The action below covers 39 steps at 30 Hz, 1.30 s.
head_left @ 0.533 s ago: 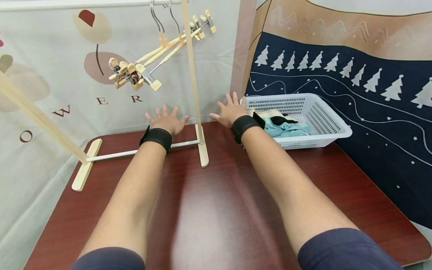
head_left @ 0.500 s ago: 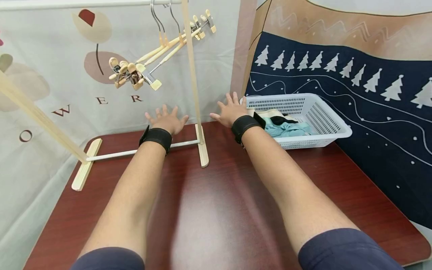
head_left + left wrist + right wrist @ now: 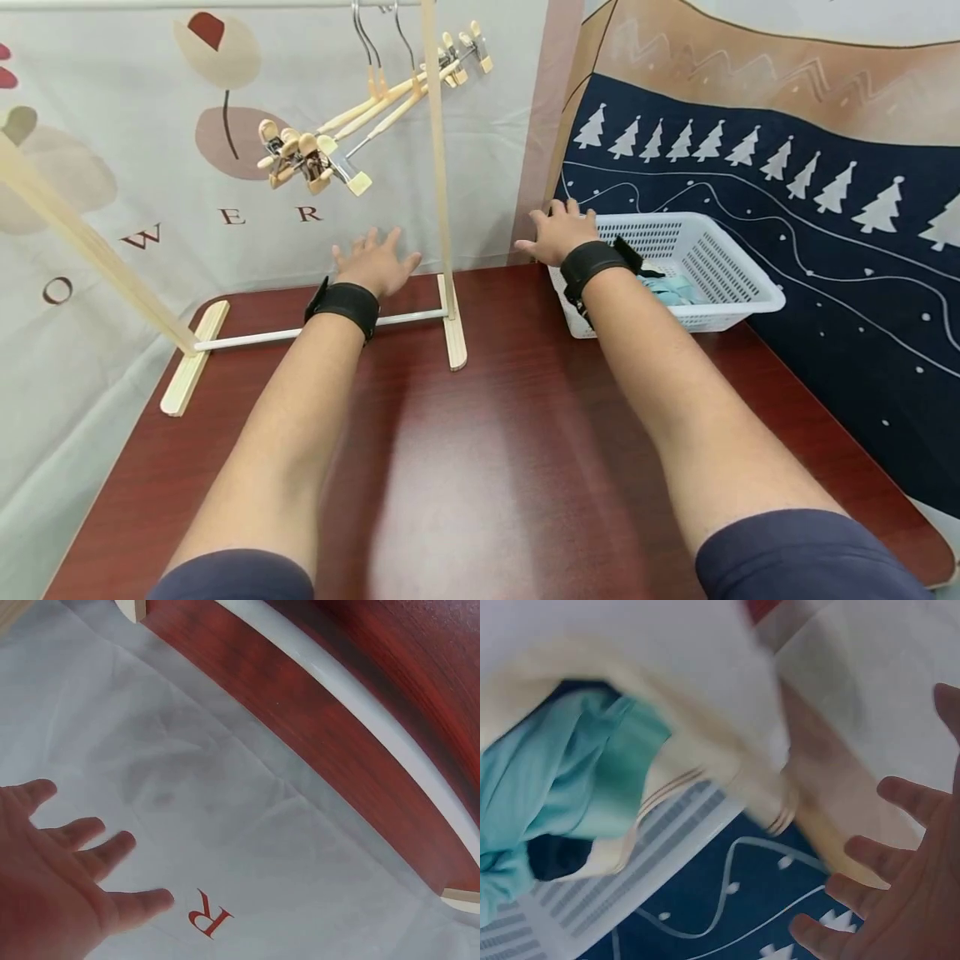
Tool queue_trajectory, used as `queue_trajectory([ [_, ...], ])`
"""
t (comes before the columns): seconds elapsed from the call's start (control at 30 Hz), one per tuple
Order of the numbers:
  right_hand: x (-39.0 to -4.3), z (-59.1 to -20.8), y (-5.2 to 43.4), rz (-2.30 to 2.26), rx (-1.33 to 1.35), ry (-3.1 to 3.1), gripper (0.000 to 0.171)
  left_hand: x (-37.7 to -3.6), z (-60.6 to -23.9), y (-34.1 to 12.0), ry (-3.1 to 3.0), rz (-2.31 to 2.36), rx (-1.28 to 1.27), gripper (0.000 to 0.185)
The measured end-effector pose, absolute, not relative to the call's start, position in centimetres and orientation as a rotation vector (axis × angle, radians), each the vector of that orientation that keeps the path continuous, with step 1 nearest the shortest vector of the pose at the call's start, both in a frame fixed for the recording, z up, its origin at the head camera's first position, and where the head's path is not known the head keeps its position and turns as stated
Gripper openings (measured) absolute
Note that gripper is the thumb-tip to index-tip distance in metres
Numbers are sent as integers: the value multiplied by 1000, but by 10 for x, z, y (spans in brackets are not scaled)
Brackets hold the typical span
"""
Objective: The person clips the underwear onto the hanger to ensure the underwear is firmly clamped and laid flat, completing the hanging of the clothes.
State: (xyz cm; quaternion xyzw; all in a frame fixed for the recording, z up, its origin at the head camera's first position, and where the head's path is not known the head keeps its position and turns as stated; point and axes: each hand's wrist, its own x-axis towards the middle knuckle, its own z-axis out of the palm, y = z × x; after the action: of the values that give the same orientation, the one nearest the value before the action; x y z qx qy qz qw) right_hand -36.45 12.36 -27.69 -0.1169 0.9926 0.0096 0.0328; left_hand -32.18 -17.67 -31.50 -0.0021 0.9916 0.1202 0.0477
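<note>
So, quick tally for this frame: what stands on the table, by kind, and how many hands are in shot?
Clothes rack: 1
Basket: 1
Hands: 2, the left hand and the right hand
Total: 4

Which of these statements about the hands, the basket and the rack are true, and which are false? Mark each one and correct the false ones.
1. The right hand hovers over the near corner of the white basket. True.
2. The left hand grips a hanger. False: its fingers are spread and hold nothing.
3. The basket holds teal cloth. True.
4. The wooden clip hangers lie on the table. False: they hang from the rack's top rail.
</note>
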Motion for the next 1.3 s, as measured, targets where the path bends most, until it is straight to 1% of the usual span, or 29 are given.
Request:
queue_trajectory([
  [0.1,-371,-278,152,15,-305,3018,78,-321,-317,-175,3097,333,75,68],
  [0.27,-369,-277,207,-29,-162,2928,90,-308,-329,-180,3270,413,283,34],
  [0.3,-368,-276,217,-36,-143,2904,92,-303,-332,-183,3297,445,319,31],
  [0.43,-363,-282,245,-52,-111,2810,91,-280,-342,-187,3341,607,395,35],
  [0.53,-359,-289,256,-23,-122,2750,89,-262,-346,-183,3334,725,386,36],
  [0.7,-357,-306,267,33,-101,2701,97,-233,-351,-164,3267,985,406,35],
  [0.83,-355,-320,275,68,-93,2670,98,-209,-355,-146,3172,1198,513,36],
  [0.9,-352,-325,277,69,-106,2656,93,-197,-356,-139,3142,1255,571,35],
  [0.97,-350,-328,278,55,-140,2659,84,-186,-356,-133,3120,1303,614,35],
  [1.1,-350,-331,279,19,-233,2722,53,-170,-355,-127,3077,1419,659,33],
  [1.13,-351,-330,280,22,-266,2744,49,-167,-354,-126,3068,1450,671,33],
  [1.2,-354,-328,280,22,-308,2791,43,-163,-351,-124,3051,1521,702,34],
  [1.27,-357,-325,281,7,-318,2833,46,-160,-348,-123,3035,1580,741,34],
  [1.3,-359,-323,281,4,-327,2857,50,-158,-346,-122,3022,1606,758,34],
])
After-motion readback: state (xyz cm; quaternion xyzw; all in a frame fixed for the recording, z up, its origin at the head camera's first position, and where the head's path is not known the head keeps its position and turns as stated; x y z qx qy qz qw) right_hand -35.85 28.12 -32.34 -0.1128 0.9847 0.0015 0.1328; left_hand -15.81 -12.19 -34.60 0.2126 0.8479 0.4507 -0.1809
